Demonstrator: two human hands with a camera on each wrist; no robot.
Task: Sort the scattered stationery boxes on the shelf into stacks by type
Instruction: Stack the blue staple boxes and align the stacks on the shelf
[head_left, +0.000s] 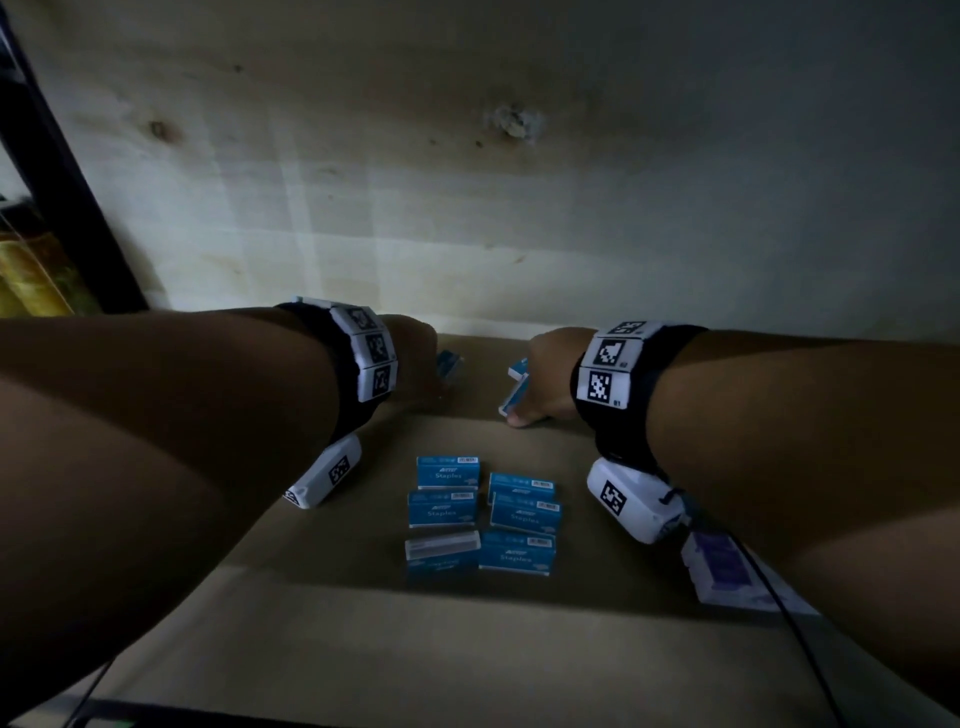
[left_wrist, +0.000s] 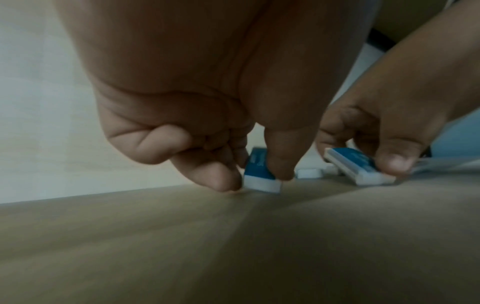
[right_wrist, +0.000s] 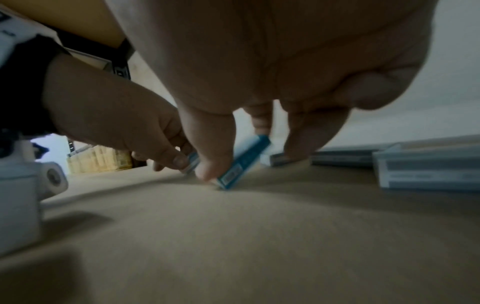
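Observation:
Both of my hands reach to the back of the brown shelf (head_left: 363, 623). My left hand (left_wrist: 255, 181) pinches a small blue-and-white staples box (left_wrist: 259, 172) between thumb and fingers, with the box's white end touching the shelf. My right hand (right_wrist: 241, 156) grips a second blue staples box (right_wrist: 242, 162), tilted up on one edge on the shelf. In the head view these two boxes (head_left: 449, 364) (head_left: 517, 387) peek out beside my left hand (head_left: 421, 364) and right hand (head_left: 535, 395). Several more blue staples boxes (head_left: 444, 475) lie flat in two columns nearer to me.
A purple-and-white box (head_left: 722, 566) lies at the right under my right forearm. Pale flat boxes (right_wrist: 426, 170) sit along the back wall at the right. A dark shelf post (head_left: 57, 182) stands at the left. A light wooden back panel (head_left: 467, 208) closes the shelf.

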